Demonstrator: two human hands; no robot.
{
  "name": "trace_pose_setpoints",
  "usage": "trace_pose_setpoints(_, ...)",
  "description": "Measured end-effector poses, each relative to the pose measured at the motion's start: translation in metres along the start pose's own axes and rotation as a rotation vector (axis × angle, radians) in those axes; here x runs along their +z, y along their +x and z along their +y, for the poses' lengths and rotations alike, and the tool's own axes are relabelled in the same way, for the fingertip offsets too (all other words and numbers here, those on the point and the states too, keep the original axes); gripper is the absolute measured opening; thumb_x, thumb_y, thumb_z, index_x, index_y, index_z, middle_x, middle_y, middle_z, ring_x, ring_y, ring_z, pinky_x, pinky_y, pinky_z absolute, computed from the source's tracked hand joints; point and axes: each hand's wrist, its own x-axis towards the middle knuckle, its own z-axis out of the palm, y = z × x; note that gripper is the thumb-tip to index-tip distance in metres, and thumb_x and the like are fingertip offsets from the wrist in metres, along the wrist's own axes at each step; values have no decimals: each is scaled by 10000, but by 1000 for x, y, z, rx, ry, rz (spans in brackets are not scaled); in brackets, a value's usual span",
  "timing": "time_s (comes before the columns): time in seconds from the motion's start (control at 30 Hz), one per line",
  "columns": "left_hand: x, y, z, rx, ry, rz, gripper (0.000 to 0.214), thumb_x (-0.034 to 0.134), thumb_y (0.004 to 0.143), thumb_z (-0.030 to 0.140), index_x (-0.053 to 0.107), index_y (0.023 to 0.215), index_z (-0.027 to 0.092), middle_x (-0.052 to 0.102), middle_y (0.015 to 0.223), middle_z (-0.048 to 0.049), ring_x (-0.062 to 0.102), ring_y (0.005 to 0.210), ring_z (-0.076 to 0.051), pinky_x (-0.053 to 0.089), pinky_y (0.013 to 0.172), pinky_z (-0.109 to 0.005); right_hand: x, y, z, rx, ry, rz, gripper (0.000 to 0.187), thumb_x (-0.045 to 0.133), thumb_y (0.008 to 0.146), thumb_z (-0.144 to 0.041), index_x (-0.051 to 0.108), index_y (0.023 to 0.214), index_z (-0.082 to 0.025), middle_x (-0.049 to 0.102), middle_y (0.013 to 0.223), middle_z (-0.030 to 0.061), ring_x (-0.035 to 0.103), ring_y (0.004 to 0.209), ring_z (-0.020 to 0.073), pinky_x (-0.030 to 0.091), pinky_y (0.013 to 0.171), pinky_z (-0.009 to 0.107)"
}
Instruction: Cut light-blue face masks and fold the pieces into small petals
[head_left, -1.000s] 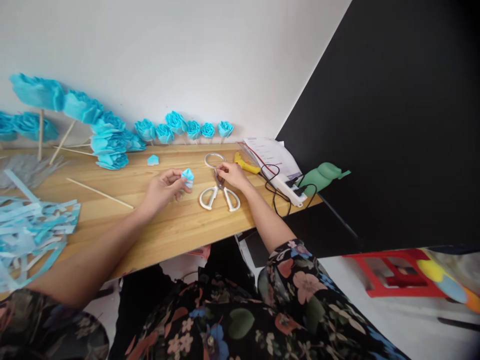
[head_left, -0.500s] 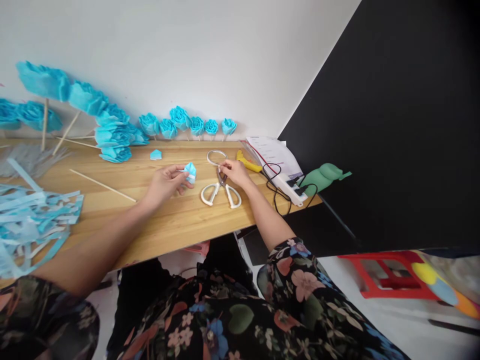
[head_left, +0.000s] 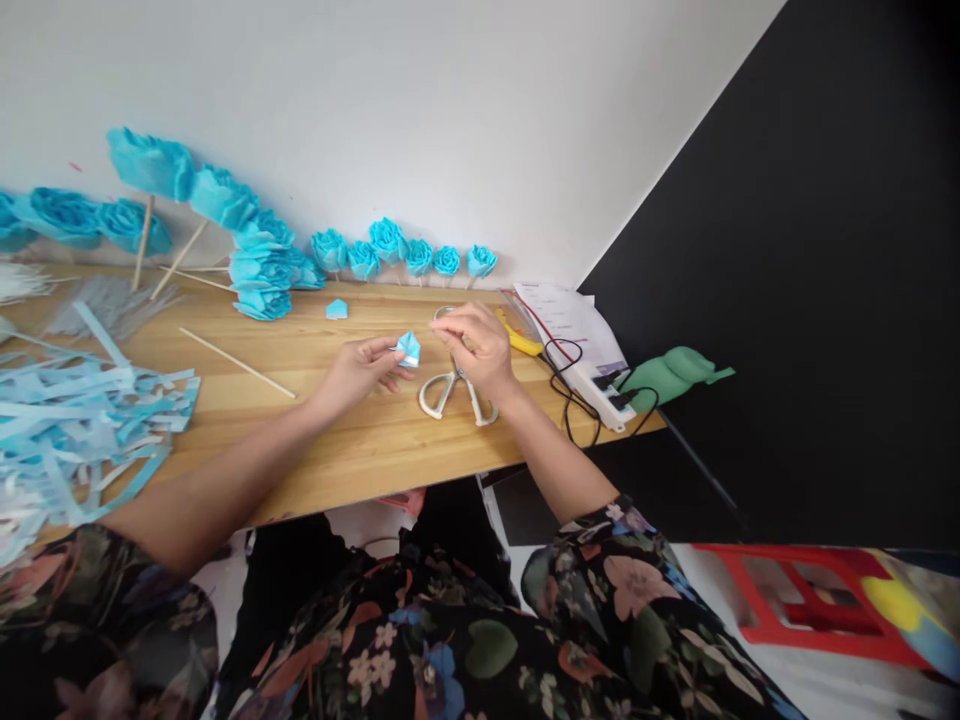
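My left hand (head_left: 358, 366) pinches a small folded light-blue paper piece (head_left: 409, 347) just above the wooden table (head_left: 352, 440). My right hand (head_left: 481, 345) hovers close to its right, fingers closed in a pinch near the paper piece; what they hold is too small to make out. White-handled scissors (head_left: 458, 391) lie on the table under the right hand. A clear tape ring (head_left: 442, 313) is partly hidden behind its fingers.
Blue paper roses (head_left: 390, 245) line the wall, larger ones on sticks (head_left: 259, 265) to the left. A wooden stick (head_left: 236, 362), cut blue paper strips (head_left: 82, 410), a yellow glue gun (head_left: 523, 342), a power strip with cables (head_left: 592, 385), a green object (head_left: 667, 370), and a red stool (head_left: 806, 600).
My right hand has lifted off the table by the tape ring and scissors and come leftward toward the paper piece. My left hand keeps its pinch on the paper.
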Motion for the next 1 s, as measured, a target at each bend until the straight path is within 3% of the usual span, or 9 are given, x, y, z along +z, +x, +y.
trace_pose_setpoints(0.13,1,-2,2,-8,-27,-22,560,795,700,562,700,1049,134,774,985,-121,756,838,-251,568,570,-273,14,-6,3,-69,-66,-67,224,506,1006,-293,726,1018,-249,716,936,51,654,918,184,518,877,378)
trace_pose_setpoints(0.27,1,-3,4,-18,-51,-25,553,807,679,580,704,994,138,775,978,-116,755,834,-241,570,581,-267,25,-21,12,-68,-93,-48,234,498,1005,-261,731,1026,-247,733,963,55,676,940,188,544,869,384)
trace_pose_setpoints(0.4,1,-2,4,-29,-56,-14,530,809,670,592,699,930,144,776,927,-107,755,824,-243,572,583,-273,26,-27,10,49,-124,13,239,511,1002,-285,747,1022,-254,725,979,67,688,932,189,558,860,369)
trace_pose_setpoints(0.63,1,-1,1,-51,-43,1,520,822,664,563,701,955,149,781,922,-101,757,806,-242,569,578,-272,26,-25,-1,130,45,35,218,523,1001,-295,735,1007,-239,759,1018,56,711,997,171,566,929,340)
trace_pose_setpoints(1.0,2,-2,3,-43,-63,5,553,817,668,572,707,993,139,779,967,-118,757,837,-246,584,618,-284,26,-26,0,45,17,-102,247,501,1008,-248,747,1026,-244,761,1112,61,712,1054,160,576,944,340)
